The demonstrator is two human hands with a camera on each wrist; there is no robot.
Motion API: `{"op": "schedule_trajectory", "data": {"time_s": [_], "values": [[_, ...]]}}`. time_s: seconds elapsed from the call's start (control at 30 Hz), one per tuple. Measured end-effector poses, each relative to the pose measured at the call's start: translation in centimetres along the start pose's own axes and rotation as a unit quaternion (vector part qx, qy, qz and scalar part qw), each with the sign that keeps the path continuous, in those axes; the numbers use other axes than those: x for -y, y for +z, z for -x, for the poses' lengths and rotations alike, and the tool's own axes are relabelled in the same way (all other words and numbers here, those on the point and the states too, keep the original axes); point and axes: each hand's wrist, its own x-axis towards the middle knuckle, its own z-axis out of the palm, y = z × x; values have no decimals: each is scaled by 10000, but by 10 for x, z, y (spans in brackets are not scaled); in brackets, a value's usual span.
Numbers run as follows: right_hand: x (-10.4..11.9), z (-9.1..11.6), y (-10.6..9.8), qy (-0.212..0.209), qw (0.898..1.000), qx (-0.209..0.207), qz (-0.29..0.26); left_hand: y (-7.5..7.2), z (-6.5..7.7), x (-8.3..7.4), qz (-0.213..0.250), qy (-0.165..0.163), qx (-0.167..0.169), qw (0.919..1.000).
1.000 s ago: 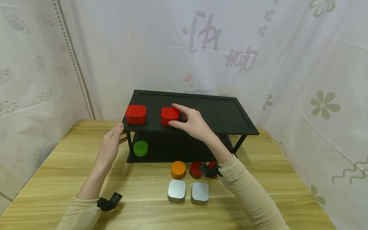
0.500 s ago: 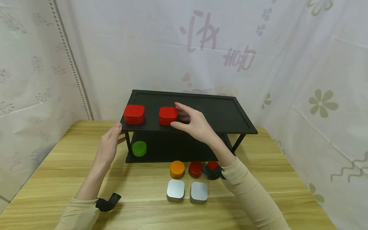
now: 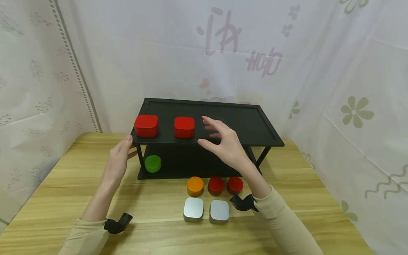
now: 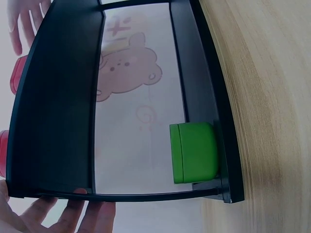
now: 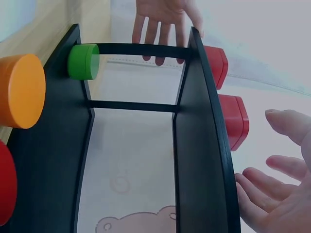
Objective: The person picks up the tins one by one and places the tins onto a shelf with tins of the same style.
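Note:
My left hand [image 3: 118, 158] holds the left front corner of a two-tier black shelf [image 3: 220, 122], thumb on top and fingers below the upper board. Two red rounded-square tins [image 3: 146, 126] stand along the front left of that board; the smaller red tin [image 3: 184, 127] is nearer the middle. Just right of the smaller one, my right hand [image 3: 226, 141] hovers over the board with fingers spread and holding nothing. A round green tin [image 3: 153, 164] stands on the lower tier at the left, also seen as the green tin [image 4: 195, 152] in the left wrist view.
On the wooden table [image 3: 153, 230] before the shelf stand a round orange tin [image 3: 195, 186] and two round red tins [image 3: 216, 186]. Nearer me are two square silver tins [image 3: 193, 209]. A printed white curtain [image 3: 127, 63] hangs behind and at the sides.
My right hand has let go of the smaller red tin and drawn away to the right, fingers opening wider. The tin stays on the upper board. My left hand keeps its hold.

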Motion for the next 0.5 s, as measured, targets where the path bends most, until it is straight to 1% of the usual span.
{"op": "schedule_trajectory", "data": {"time_s": [0.3, 0.5], "values": [[0, 24, -7, -251, 9983, -522, 80, 0, 1, -1, -136, 117, -14, 9998], [0, 43, -13, -372, 9958, -834, 92, 0, 1, 0, -159, 122, 28, 9998]]}}
